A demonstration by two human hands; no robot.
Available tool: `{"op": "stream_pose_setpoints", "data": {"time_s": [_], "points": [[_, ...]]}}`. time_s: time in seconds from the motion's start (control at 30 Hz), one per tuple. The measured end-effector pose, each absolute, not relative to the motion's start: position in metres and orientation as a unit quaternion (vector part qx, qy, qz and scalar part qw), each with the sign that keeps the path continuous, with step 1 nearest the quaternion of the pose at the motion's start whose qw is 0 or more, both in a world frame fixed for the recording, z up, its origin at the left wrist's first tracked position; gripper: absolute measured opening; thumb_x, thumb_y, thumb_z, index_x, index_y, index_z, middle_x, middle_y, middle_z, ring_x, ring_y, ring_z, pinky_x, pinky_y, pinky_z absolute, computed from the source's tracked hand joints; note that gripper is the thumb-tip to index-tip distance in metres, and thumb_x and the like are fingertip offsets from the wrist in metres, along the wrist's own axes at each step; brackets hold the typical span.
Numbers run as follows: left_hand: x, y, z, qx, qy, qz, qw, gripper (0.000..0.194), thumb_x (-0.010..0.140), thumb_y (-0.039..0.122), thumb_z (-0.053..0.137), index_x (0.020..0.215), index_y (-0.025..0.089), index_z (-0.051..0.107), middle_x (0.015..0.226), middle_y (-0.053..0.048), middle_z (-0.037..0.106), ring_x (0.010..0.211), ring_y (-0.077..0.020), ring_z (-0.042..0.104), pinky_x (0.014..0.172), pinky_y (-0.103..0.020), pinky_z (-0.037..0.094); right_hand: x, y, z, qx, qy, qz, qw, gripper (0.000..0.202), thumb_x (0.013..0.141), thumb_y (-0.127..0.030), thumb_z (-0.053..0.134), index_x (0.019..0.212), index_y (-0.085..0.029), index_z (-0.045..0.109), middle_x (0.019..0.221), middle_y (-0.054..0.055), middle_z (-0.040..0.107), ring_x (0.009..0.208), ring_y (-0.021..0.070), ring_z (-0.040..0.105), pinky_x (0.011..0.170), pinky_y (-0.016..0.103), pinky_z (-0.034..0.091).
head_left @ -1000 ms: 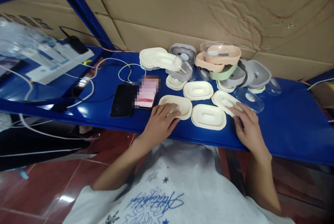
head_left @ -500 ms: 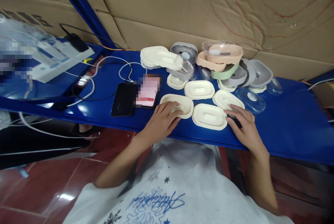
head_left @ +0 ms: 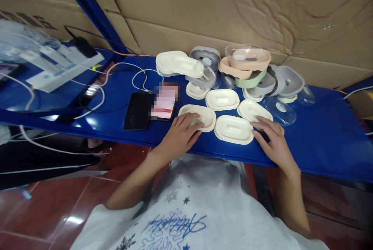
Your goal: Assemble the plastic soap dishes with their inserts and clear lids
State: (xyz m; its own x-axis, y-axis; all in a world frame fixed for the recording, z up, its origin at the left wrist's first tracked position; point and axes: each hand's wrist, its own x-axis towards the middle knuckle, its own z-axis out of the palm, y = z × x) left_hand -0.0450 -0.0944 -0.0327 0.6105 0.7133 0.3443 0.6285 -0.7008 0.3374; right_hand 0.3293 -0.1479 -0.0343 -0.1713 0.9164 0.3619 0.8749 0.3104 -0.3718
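Observation:
My left hand [head_left: 183, 133] rests with fingers apart on the left cream oval piece [head_left: 207, 117], holding nothing. On the right, my right hand [head_left: 271, 137] lies spread, its fingertips over the near edge of another cream piece [head_left: 251, 109]. Between the hands sits a cream piece with a raised middle [head_left: 234, 130], beside my right thumb. A further cream piece [head_left: 222, 99] lies just behind it. Farther back are a stack of cream pieces [head_left: 175, 62], grey trays [head_left: 288, 81], peach trays [head_left: 256, 62], a green tray [head_left: 251, 80] and clear covers [head_left: 279, 111].
Left of the pieces, a black phone [head_left: 136, 111] and a phone with a lit screen [head_left: 166, 102] lie on the blue table [head_left: 326, 137]. White cables and a power strip [head_left: 67, 72] are at the far left. Cardboard [head_left: 180, 9] stands behind the table.

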Motion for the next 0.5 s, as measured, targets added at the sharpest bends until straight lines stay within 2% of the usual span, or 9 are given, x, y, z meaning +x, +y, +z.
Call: {"op": "stream_pose_setpoints", "data": {"time_s": [0.23,0.4,0.5], "points": [[-0.045,-0.094,-0.034,0.898,0.358,0.237,0.099,0.028,0.109,0.020,0.053,0.134,0.017,0.065,0.158,-0.018,0.055,0.150,-0.0343,0.051,0.124,-0.058,0.045,0.333,-0.153,-0.029,-0.572,-0.768,0.061,0.282,0.024,0.109,-0.038,0.061,0.128,-0.035,0.074,0.137,0.003,0.075,0.131,0.0290,0.068,0.115,0.053,0.040],[-0.046,-0.094,-0.035,0.900,0.354,0.233,0.096,0.031,0.109,0.017,0.050,0.137,0.019,0.063,0.162,-0.017,0.053,0.155,-0.0332,0.048,0.126,-0.059,0.044,0.325,-0.160,-0.025,-0.547,-0.785,0.042,0.288,0.027,0.103,-0.042,0.070,0.129,-0.034,0.074,0.155,0.006,0.064,0.142,0.0333,0.060,0.118,0.055,0.041],[-0.047,-0.094,-0.038,0.901,0.348,0.237,0.103,0.040,0.107,0.010,0.047,0.143,0.022,0.060,0.164,-0.016,0.051,0.157,-0.0315,0.045,0.125,-0.058,0.046,0.311,-0.163,-0.023,-0.508,-0.822,0.062,0.249,0.035,0.101,-0.044,0.074,0.135,-0.035,0.071,0.161,0.006,0.058,0.150,0.0344,0.052,0.120,0.057,0.039]]}}
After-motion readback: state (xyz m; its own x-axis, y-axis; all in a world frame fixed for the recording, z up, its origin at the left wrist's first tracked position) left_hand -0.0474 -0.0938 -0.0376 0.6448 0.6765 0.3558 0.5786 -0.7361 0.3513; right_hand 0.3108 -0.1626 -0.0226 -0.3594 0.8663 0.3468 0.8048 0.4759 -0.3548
